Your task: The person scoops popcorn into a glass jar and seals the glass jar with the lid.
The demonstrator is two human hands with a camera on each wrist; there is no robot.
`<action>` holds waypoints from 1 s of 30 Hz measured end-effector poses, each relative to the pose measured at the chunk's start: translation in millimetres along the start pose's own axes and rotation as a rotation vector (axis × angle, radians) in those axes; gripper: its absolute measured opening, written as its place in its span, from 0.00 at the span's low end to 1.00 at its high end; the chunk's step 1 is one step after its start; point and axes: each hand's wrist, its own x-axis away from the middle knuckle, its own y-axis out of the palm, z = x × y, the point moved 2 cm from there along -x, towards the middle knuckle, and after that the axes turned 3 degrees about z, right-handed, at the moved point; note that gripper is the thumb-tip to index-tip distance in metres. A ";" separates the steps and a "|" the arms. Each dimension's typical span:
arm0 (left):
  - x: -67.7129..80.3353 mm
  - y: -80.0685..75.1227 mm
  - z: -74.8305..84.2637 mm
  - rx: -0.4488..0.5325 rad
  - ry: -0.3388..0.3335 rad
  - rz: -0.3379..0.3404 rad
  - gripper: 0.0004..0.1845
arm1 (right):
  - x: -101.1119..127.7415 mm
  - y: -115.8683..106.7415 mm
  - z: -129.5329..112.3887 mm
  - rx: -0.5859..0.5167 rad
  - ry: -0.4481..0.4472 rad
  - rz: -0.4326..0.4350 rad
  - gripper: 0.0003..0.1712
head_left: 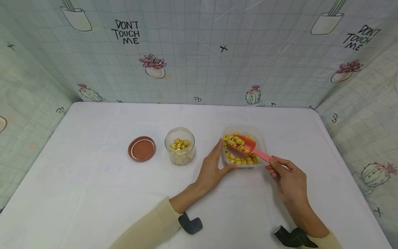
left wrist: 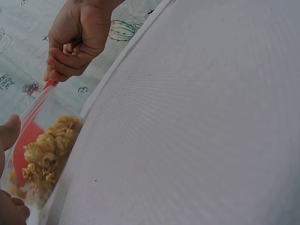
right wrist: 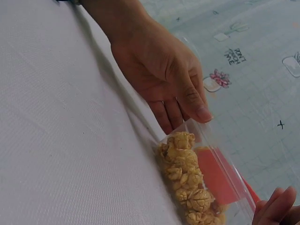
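Right of centre on the bench, the right hand pinches the pink scoop by its handle end. Left hand, fingers straight, steadies the clear tub. Judged light, rigid; loose yellow pieces may spill if tilted.

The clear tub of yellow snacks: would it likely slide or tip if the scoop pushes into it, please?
The tub is low and wide, so tipping seems unlikely. It looks thin and light on smooth cloth, so it may slide; the left hand braces its side. The right hand grips the scoop.

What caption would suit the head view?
Right hand scoops yellow snacks with a pink scoop; left hand steadies the clear container.
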 end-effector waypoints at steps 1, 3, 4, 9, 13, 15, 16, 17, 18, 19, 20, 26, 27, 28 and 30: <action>0.1 0.0 0.2 0.001 -0.004 -0.002 0.52 | -0.5 -1.4 -0.3 -0.008 0.003 -0.003 0.14; 0.4 -0.2 0.6 0.000 -0.007 -0.003 0.52 | -1.7 -3.5 -0.7 -0.011 0.006 -0.013 0.14; 0.3 -0.3 0.7 0.000 -0.013 -0.005 0.52 | -2.3 -4.4 -0.8 -0.010 0.009 -0.017 0.13; 0.5 -0.9 1.8 0.002 -0.022 -0.012 0.52 | -5.1 -7.1 -0.6 -0.022 0.030 -0.042 0.13; 0.5 -1.3 2.2 -0.001 -0.025 -0.015 0.51 | -7.5 -8.7 -0.2 -0.048 0.033 -0.070 0.11; 0.6 -1.3 2.3 -0.004 -0.022 -0.015 0.51 | -8.4 -9.4 -0.5 -0.065 0.032 -0.088 0.10; 0.7 -1.4 2.2 -0.005 -0.020 -0.014 0.51 | -8.7 -9.7 -0.8 -0.069 0.029 -0.097 0.09; 0.7 -1.4 2.1 -0.007 -0.018 -0.013 0.51 | -8.8 -9.9 -1.3 -0.076 0.027 -0.106 0.09; 1.0 -1.5 1.9 -0.011 -0.015 -0.012 0.50 | -8.6 -10.1 -1.8 -0.079 0.024 -0.113 0.09; 1.3 -1.7 1.7 -0.014 -0.014 -0.012 0.50 | -8.4 -10.1 -2.5 -0.087 0.022 -0.121 0.09; 1.6 -2.0 1.6 -0.015 -0.017 -0.011 0.50 | -8.1 -10.2 -3.3 -0.093 0.020 -0.127 0.09; 8.8 -8.1 0.8 -0.025 -0.043 -0.004 0.49 | -6.0 -10.1 -10.5 -0.112 -0.013 -0.156 0.09; 11.1 -10.0 0.8 -0.024 -0.048 -0.003 0.49 | -5.8 -9.8 -12.0 -0.110 -0.021 -0.162 0.09; 13.5 -12.2 1.0 -0.022 -0.050 -0.002 0.49 | -5.5 -9.5 -13.6 -0.109 -0.029 -0.170 0.09; 18.9 -17.0 1.0 -0.016 -0.045 -0.002 0.48 | -4.8 -8.9 -16.7 -0.116 -0.041 -0.184 0.08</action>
